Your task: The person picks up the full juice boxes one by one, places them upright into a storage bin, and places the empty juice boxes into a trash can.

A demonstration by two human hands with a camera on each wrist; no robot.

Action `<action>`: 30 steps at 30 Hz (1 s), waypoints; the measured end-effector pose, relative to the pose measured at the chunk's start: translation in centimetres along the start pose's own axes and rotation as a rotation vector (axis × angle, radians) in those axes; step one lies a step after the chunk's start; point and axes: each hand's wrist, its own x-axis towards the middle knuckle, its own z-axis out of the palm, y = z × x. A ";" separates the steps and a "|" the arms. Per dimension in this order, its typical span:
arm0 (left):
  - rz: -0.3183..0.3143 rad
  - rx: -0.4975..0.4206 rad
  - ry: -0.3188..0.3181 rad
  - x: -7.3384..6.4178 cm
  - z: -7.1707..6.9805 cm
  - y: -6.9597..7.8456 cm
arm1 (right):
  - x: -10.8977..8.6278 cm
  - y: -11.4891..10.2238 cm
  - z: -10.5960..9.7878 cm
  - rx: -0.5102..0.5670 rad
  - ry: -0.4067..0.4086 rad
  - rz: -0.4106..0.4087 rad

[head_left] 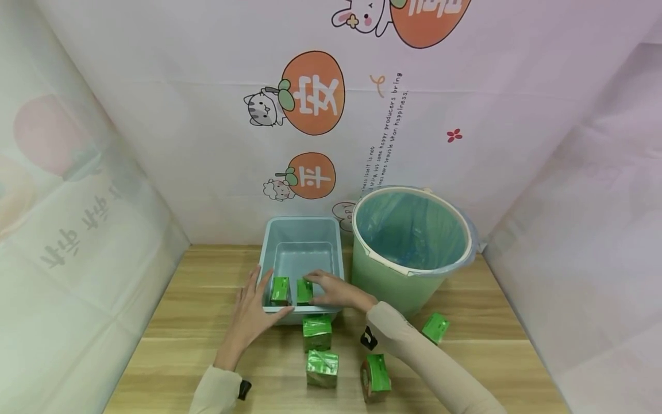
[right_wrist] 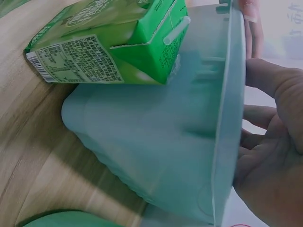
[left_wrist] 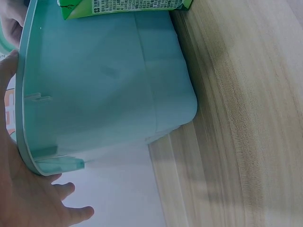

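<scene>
A light-blue plastic bin (head_left: 302, 226) stands on the wooden table, with two green drink cartons inside its near end. My right hand (head_left: 336, 289) reaches over the right rim and holds the right-hand carton (head_left: 304, 292) between fingers and thumb; the bin wall hides that grip in the right wrist view. Spread over the bin's near left corner, my left hand (head_left: 249, 315) has its thumb along the front rim, close to the other carton (head_left: 280, 290). Just outside the front wall is another drink carton (right_wrist: 99, 42), its straw showing on one side.
A green bucket (head_left: 393, 293) lined with a bag stands right of the bin. More drink cartons lie in front: one (head_left: 323, 369) at centre, one (head_left: 377, 375) by my right sleeve, one (head_left: 436, 328) near the bucket's base. Printed white cloth (head_left: 217, 144) walls the table in.
</scene>
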 end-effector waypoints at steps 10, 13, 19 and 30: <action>-0.006 -0.002 -0.001 0.1 0.0 0.1 | -2.3 0.1 -1.0 -0.034 0.048 -0.092; -0.007 -0.002 -0.004 0.1 0.1 0.1 | -3.0 0.1 -1.3 -0.066 0.073 -0.123; -0.013 -0.005 0.001 0.1 0.0 0.1 | -4.8 0.1 -1.4 -0.121 0.137 -0.154; 0.007 -0.002 0.028 -0.1 0.2 0.2 | -9.0 1.3 -1.3 -0.135 0.218 -0.152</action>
